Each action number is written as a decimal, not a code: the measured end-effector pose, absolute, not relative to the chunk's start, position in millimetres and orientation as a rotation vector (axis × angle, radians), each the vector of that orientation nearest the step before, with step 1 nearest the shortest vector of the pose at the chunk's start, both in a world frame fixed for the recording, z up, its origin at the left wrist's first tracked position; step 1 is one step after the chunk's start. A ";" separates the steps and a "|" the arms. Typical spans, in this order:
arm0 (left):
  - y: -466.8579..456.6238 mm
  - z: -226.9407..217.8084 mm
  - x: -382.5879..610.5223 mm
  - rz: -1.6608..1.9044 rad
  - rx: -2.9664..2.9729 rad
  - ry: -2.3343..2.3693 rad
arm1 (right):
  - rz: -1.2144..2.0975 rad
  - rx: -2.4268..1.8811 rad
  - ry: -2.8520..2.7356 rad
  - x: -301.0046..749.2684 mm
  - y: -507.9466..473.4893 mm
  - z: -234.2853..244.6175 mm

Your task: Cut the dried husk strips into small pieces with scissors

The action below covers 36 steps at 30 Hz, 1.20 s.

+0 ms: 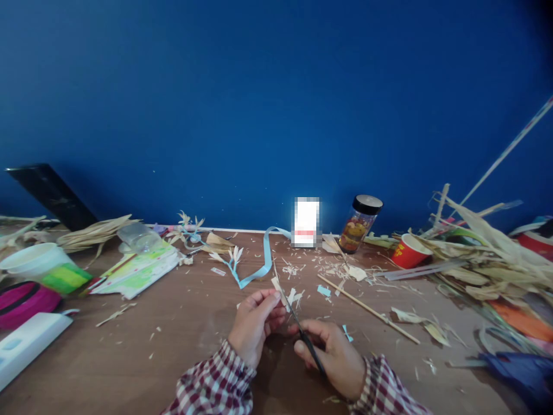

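My left hand (254, 321) pinches a small pale strip of dried husk (279, 288) between thumb and fingertips. My right hand (330, 350) is closed around small black scissors (307, 340), whose blades point up-left and meet the husk strip. Both hands hover low over the brown table (181, 340), near its front middle. Plaid sleeves cover both wrists. Pale husk scraps (296, 297) lie just beyond the hands.
A light-blue ribbon (259, 268), a thin wooden stick (367, 308), a black-lidded jar (359, 225) and a red paper cup (408, 251) lie beyond. Dried husks (484, 253) are piled at right. Left: white cup (32, 259), pink-and-black roll (23, 300), printed paper (138, 271).
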<state>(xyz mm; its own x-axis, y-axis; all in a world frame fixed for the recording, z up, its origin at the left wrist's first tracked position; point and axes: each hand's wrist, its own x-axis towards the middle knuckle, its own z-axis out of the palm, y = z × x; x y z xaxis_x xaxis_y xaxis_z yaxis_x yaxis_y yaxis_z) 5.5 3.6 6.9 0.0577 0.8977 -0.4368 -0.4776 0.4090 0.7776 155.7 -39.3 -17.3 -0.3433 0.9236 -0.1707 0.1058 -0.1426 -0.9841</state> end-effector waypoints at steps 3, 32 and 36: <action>4.1 5.7 4.2 1.110 0.528 1.062 | 1.552 -1.201 -1.458 155.6 -40.0 -19.0; -2.3 2.9 9.9 1.093 0.592 1.015 | 1.516 -1.202 -1.491 156.3 -40.7 -14.9; -2.6 2.3 9.5 1.089 0.598 1.016 | 1.522 -1.189 -1.488 156.2 -40.5 -15.9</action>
